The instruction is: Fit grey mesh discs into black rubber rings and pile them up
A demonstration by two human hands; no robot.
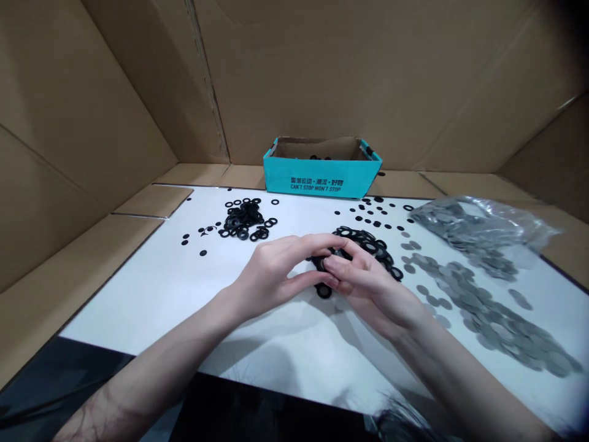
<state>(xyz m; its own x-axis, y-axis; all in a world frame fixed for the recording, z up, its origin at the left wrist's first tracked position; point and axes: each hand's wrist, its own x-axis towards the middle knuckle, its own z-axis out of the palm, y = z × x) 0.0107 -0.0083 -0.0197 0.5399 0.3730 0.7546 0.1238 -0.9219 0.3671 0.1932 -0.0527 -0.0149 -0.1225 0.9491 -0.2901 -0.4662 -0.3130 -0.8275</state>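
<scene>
**Inspector:** Where is the item in hand?

**Recorder:** A black washer (329,261) sits between the fingertips of both hands, above the white tabletop (285,359). The fingers hide most of it, so its full outline cannot be confirmed.

**Inspector:** State of each grip?

**Recorder:** Narrow on both sides. The left hand (271,276) and right hand (368,288) meet at the fingertips, curled inward and closed on the washer. Which hand bears more of the hold cannot be told. A second black washer (324,290) lies just below the fingers.

**Inspector:** And around the hands?

**Recorder:** A heap of black washers (368,242) lies just behind the right hand. Further left is a smaller cluster of black washers (243,220), with small black discs (193,242) beside it. More small black discs (368,212) lie near a teal cardboard box (322,181). To the right, gray metal discs (478,313) spread across the tabletop below a clear plastic bag (478,230) holding more of them. Cardboard walls (115,123) enclose the area.

**Inspector:** Risks?

**Recorder:** The narrow hold is the weak point: a thin washer could slip and roll on the smooth surface. A knuckle brushing the heap could also slide washers among the loose discs, mixing the lots.
</scene>
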